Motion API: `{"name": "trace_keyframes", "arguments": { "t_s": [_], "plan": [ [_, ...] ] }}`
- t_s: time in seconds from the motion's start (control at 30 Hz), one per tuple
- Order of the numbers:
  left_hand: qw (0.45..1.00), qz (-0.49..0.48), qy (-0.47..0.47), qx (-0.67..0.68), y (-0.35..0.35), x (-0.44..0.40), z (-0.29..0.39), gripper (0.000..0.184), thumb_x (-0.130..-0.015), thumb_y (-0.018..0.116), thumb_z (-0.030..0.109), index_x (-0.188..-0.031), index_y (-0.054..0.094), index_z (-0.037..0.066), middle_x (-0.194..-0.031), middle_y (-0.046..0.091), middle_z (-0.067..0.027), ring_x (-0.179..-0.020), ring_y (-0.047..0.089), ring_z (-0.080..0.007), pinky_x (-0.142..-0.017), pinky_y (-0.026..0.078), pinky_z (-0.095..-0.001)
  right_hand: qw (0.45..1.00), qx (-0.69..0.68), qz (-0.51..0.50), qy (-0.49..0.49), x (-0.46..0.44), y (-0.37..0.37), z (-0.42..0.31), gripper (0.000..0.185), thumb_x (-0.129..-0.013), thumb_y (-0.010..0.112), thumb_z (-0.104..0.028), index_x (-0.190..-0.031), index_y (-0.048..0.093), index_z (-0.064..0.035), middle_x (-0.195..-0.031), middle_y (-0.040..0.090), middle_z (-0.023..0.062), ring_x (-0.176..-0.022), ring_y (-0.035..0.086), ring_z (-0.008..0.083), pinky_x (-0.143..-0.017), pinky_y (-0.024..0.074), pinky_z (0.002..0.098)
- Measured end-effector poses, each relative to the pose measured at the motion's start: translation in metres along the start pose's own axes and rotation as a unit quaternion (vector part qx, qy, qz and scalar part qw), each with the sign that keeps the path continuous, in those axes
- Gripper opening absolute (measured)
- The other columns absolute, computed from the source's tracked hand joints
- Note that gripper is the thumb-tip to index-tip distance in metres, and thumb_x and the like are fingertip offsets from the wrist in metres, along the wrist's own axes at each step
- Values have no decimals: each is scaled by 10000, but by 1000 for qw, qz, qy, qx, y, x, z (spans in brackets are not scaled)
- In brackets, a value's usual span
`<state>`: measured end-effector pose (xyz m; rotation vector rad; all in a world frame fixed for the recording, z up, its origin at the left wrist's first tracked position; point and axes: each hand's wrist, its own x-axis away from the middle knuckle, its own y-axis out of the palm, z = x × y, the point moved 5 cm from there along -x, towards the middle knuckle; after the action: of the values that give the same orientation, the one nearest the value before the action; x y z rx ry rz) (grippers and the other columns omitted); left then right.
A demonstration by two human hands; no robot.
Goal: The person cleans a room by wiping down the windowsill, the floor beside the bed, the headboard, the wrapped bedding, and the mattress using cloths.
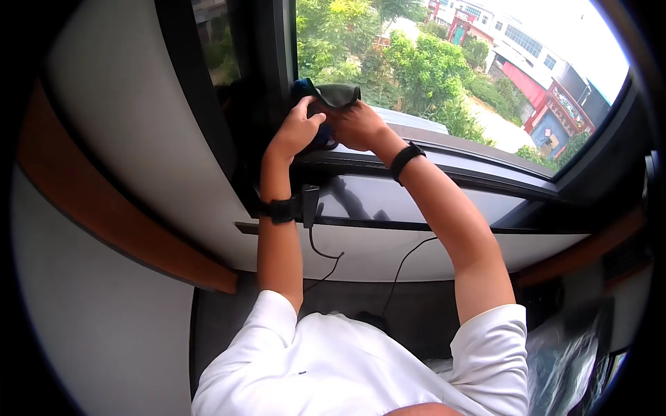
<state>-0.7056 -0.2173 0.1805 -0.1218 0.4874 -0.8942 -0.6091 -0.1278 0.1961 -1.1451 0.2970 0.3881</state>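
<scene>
A dark grey-green cloth [338, 95] with a blue edge is bunched up at the lower left corner of the window. My left hand [297, 132] is closed on its left side, thumb and fingers bent against the fabric. From the right, my right hand [355, 127] grips the same cloth, its fingers partly hidden under the fold. Both hands are close together, just above the black window frame [444, 161]. More dark fabric shows below the hands, but its shape is hard to make out. Each wrist wears a black band.
A glossy sill [423, 201] runs below the frame. On it, by my left wrist, stands a small black device [310, 202] with a cable [321, 251] hanging down. A brown wooden trim [132, 208] curves along the left. Clear plastic wrapping [565, 357] lies at lower right.
</scene>
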Motion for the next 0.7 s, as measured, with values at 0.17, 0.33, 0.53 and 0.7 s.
{"name": "trace_keyframes", "arguments": {
  "t_s": [0.17, 0.33, 0.53, 0.7],
  "plan": [
    [992, 54, 76, -85, -2, -11, 62, 530, -888, 583, 197, -1382, 486, 30, -1308, 570, -245, -1166, 594, -324, -1016, 414, -347, 998, 13, 24, 62, -7, -64, 34, 631, -815, 679, -325, -1390, 482, -154, -1468, 437, 34, -1291, 482, 241, -1083, 390, 386],
    [943, 29, 309, -122, 30, -57, 114, 549, -934, 594, 282, -1443, 440, 148, -1467, 405, -243, -1355, 406, -375, -1071, 377, -395, 957, 25, 207, 204, 13, -108, 74, 641, -831, 646, -280, -1433, 433, -219, -1564, 305, 44, -1393, 361, 262, -1131, 290, 498],
    [880, 214, 236, -353, 59, -40, 63, 753, -905, 619, 386, -1540, 243, 236, -1570, 38, -316, -1446, 31, -515, -1157, 211, -537, 980, -68, 96, 162, 66, -60, 58, 752, -776, 656, -183, -1475, 379, -199, -1582, 278, 21, -1389, 382, 231, -1157, 263, 499],
    [879, 190, 21, -437, 49, -28, 21, 952, -853, 653, 380, -1567, 52, 191, -1542, -80, -371, -1446, -94, -510, -1158, 29, -605, 955, -207, -25, 212, 50, -12, 13, 932, -753, 701, -237, -1542, 209, -165, -1557, 302, 144, -1387, 382, 302, -1197, 182, 489]
  ]
}}
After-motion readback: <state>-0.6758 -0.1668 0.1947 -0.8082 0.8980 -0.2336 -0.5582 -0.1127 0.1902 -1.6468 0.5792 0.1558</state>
